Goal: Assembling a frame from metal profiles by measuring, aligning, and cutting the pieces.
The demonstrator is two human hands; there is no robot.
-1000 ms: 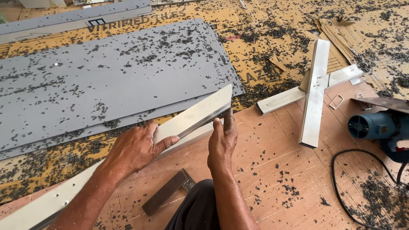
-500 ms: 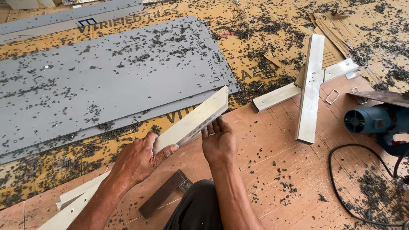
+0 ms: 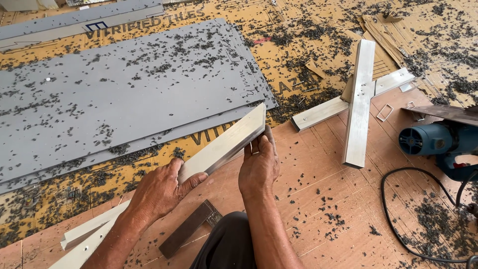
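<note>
A long pale aluminium channel strip (image 3: 229,142) with an angled cut end is tilted up off the floor. My left hand (image 3: 162,192) grips it around the middle, thumb laid along its face. Further up, my right hand (image 3: 259,167) pinches the strip near the cut end, fingers stretched along its edge. The strip's lower end reaches the bottom left corner, beside a second pale strip (image 3: 87,231). A dark metal try square (image 3: 189,229) lies flat below the hands, close to my knee (image 3: 229,244).
Stacked grey sheets (image 3: 114,94) strewn with dark shavings lie to the upper left. Two crossed aluminium strips (image 3: 358,99) lie to the right. A blue power tool (image 3: 438,142) with a black cable (image 3: 393,219) sits at the right edge. Cardboard and brown board (image 3: 328,199) cover the floor.
The strip has slid down and left through my hands, its cut end lower than a second ago. My right hand now pinches it right at the cut end.
</note>
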